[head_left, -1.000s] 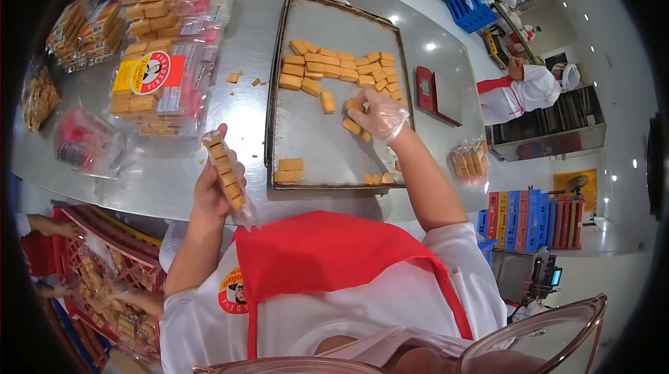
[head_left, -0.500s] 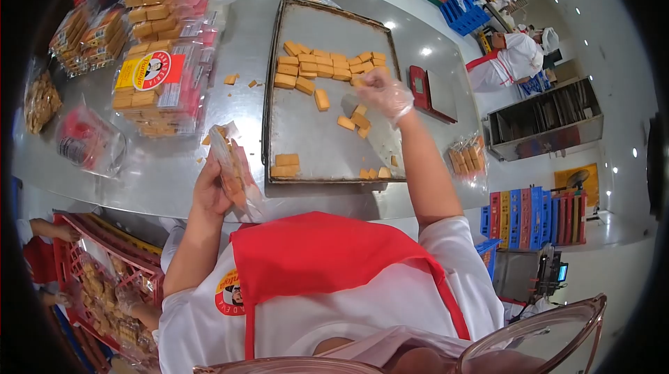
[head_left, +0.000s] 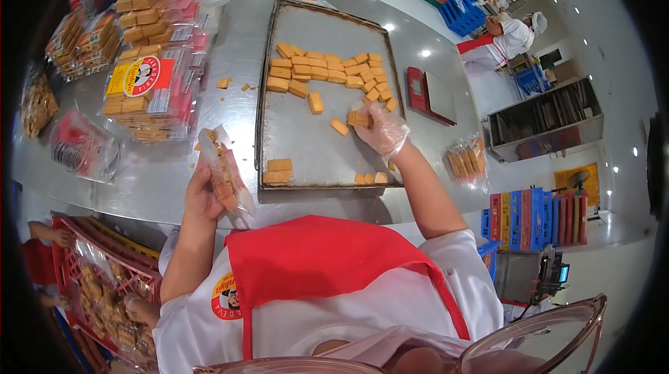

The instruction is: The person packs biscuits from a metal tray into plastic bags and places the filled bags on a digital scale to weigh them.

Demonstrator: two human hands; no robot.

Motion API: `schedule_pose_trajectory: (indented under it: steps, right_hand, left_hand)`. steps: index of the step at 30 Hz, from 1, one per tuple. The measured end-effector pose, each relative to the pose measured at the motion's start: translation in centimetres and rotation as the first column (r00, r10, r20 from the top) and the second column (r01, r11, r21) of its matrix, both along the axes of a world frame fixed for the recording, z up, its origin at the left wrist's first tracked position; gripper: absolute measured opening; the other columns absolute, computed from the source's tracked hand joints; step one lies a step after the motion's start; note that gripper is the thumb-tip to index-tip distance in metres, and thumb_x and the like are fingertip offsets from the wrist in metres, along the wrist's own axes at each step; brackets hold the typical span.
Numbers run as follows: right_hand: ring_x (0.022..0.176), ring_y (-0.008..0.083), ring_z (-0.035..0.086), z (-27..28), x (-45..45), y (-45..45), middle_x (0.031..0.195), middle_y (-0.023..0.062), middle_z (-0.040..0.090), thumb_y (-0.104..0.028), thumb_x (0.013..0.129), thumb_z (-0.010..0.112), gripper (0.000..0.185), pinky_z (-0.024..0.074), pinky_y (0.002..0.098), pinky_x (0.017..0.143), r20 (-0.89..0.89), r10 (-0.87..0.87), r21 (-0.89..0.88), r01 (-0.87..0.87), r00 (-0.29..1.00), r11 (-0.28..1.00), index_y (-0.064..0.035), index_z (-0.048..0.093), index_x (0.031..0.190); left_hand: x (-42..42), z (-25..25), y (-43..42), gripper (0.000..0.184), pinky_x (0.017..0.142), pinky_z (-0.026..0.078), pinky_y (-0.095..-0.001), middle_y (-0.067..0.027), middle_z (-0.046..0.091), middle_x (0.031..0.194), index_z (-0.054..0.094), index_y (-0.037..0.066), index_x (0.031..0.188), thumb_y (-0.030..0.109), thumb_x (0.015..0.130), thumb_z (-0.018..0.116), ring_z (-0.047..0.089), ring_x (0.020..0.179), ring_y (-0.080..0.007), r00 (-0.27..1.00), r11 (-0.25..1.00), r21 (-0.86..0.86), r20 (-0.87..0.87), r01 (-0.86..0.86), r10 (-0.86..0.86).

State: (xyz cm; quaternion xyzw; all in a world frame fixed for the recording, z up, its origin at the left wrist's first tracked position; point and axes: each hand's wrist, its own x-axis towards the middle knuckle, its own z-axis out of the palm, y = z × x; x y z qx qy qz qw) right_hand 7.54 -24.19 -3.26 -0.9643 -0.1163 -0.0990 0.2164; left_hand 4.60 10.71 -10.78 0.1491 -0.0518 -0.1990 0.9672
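Steel worktop (head_left: pixel 237 39) in rm, crates (head_left: pixel 531 219) beyond R end. Tray (head_left: pixel 306 144) nr front edge, packs (head_left: pixel 145 81) L, scale (head_left: pixel 419 92) R. L hand (head_left: pixel 201 196) grips biscuit bag (head_left: pixel 224 173); R hand (head_left: pixel 385 131) pinches biscuit (head_left: pixel 357 119).

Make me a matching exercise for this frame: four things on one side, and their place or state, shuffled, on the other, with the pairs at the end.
Things
1. Left hand
2. Right hand
3. Red device
4. Red crate

Place or state
A. On the metal table, just past the right side of the tray
B. Bare, holding a clear bag with biscuits inside
C. At the lower left of the picture, filled with bagged goods
D. In a clear glove, grasping loose biscuits

Pairs
1-B, 2-D, 3-A, 4-C
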Motion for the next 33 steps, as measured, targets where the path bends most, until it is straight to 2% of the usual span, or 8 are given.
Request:
schedule_pose_trajectory:
  steps: [2, 6, 9, 12, 15, 18, 30, 33]
  right_hand:
    - [0.060, 0.0227, 0.052, 1.3, 0.7, -0.7, 0.071, 0.0072, 0.052, -0.011, 0.068, 0.067, 0.028, 0.0436, 0.0304, 0.056, -0.077, -0.106, 0.014, 0.108, 0.991, 0.994, -0.0074, 0.045, 0.085]
    - [0.062, 0.0235, 0.054, 3.3, 2.3, -1.7, 0.072, 0.0081, 0.054, -0.013, 0.068, 0.066, 0.027, 0.0439, 0.0304, 0.057, -0.058, 0.101, -0.104, -0.107, 0.993, 0.989, -0.0074, 0.045, 0.085]
    - [0.065, 0.0253, 0.056, 2.1, 4.0, -2.4, 0.073, 0.0104, 0.056, -0.015, 0.072, 0.061, 0.023, 0.0442, 0.0327, 0.059, -0.172, 0.291, -0.093, -0.310, 0.941, 0.946, -0.0076, 0.047, 0.088]
    - [0.067, 0.0268, 0.056, 2.9, 3.5, -0.7, 0.074, 0.0124, 0.056, -0.018, 0.071, 0.061, 0.025, 0.0443, 0.0327, 0.060, -0.265, 0.093, -0.137, -0.133, 0.960, 0.982, -0.0071, 0.048, 0.089]
    - [0.067, 0.0276, 0.056, 4.0, 2.6, 1.1, 0.073, 0.0136, 0.057, -0.022, 0.070, 0.062, 0.029, 0.0445, 0.0338, 0.060, -0.079, -0.179, -0.087, 0.172, 0.981, 0.981, -0.0058, 0.048, 0.090]
    - [0.062, 0.0271, 0.054, 3.8, 2.7, 1.0, 0.072, 0.0123, 0.056, -0.023, 0.068, 0.060, 0.031, 0.0434, 0.0340, 0.058, -0.219, -0.271, -0.001, 0.277, 0.937, 0.961, -0.0074, 0.044, 0.090]
    - [0.065, 0.0289, 0.055, 1.0, 3.5, -0.6, 0.073, 0.0129, 0.054, -0.016, 0.071, 0.061, 0.021, 0.0437, 0.0353, 0.059, -0.059, 0.191, -0.053, -0.194, 0.980, 0.980, -0.0059, 0.048, 0.084]
    - [0.066, 0.0277, 0.055, 2.2, 2.8, -0.3, 0.074, 0.0124, 0.055, -0.018, 0.071, 0.061, 0.023, 0.0437, 0.0349, 0.059, -0.148, -0.160, -0.020, 0.158, 0.976, 0.987, -0.0057, 0.047, 0.085]
  left_hand:
    - [0.1, 0.0, 0.0, 0.061, 0.057, 0.046, -0.0291, -0.0087, 0.048, 0.095, 0.019, 0.014, 0.133, 0.017, 0.083, 0.052, 0.051, 0.074, -0.0184, 1.000, 1.000, -0.014, 0.010, -0.009, 0.009]
    - [0.4, -1.4, 0.6, 0.066, 0.079, 0.048, -0.0414, -0.0077, 0.046, 0.117, 0.021, 0.012, 0.133, 0.016, 0.078, 0.057, 0.048, 0.105, -0.0233, 1.000, 0.997, -0.072, 0.007, 0.012, -0.011]
    - [0.4, -1.5, 0.6, 0.063, 0.078, 0.048, -0.0408, -0.0077, 0.045, 0.119, 0.021, 0.012, 0.133, 0.015, 0.079, 0.054, 0.049, 0.104, -0.0227, 1.000, 0.997, -0.079, 0.011, -0.006, 0.007]
    - [0.4, -1.4, 0.5, 0.061, 0.076, 0.048, -0.0402, -0.0080, 0.045, 0.118, 0.021, 0.011, 0.133, 0.015, 0.080, 0.053, 0.050, 0.102, -0.0229, 0.999, 0.993, -0.118, 0.047, -0.002, 0.008]
    - [0.5, -1.2, 0.5, 0.059, 0.075, 0.048, -0.0400, -0.0090, 0.046, 0.115, 0.024, 0.011, 0.131, 0.016, 0.081, 0.053, 0.050, 0.100, -0.0239, 0.998, 0.994, -0.106, 0.050, -0.031, 0.036]
    - [0.5, -0.9, 0.3, 0.056, 0.073, 0.049, -0.0406, -0.0111, 0.047, 0.112, 0.026, 0.010, 0.129, 0.015, 0.080, 0.053, 0.052, 0.096, -0.0256, 0.998, 0.994, -0.099, 0.053, -0.040, 0.046]
    - [0.9, -0.2, -0.1, 0.052, 0.068, 0.051, -0.0421, -0.0158, 0.051, 0.103, 0.030, 0.008, 0.123, 0.016, 0.079, 0.057, 0.057, 0.086, -0.0278, 0.997, 0.999, -0.050, 0.080, -0.014, 0.018]
    - [0.7, 0.1, -0.1, 0.053, 0.067, 0.051, -0.0424, -0.0162, 0.051, 0.102, 0.030, 0.008, 0.123, 0.016, 0.078, 0.057, 0.057, 0.085, -0.0284, 0.998, 0.999, -0.038, 0.058, -0.025, 0.027]
